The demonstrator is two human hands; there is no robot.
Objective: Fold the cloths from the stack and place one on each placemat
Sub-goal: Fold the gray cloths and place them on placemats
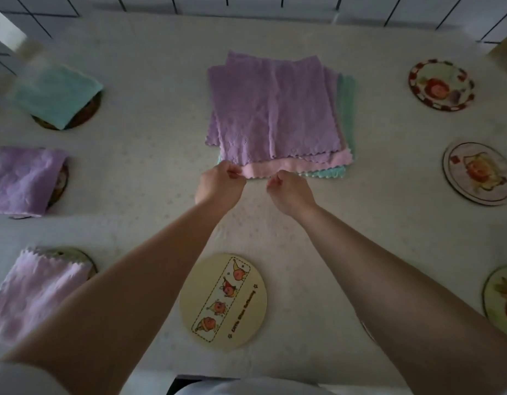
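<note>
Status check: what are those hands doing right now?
Left hand and right hand pinch pink cloth at near edge. Purple cloths lie on it. Nearest placemat bare.

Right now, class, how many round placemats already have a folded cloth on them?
3, all along the left edge: teal cloth farthest, purple cloth in the middle, lilac cloth nearest.
</note>
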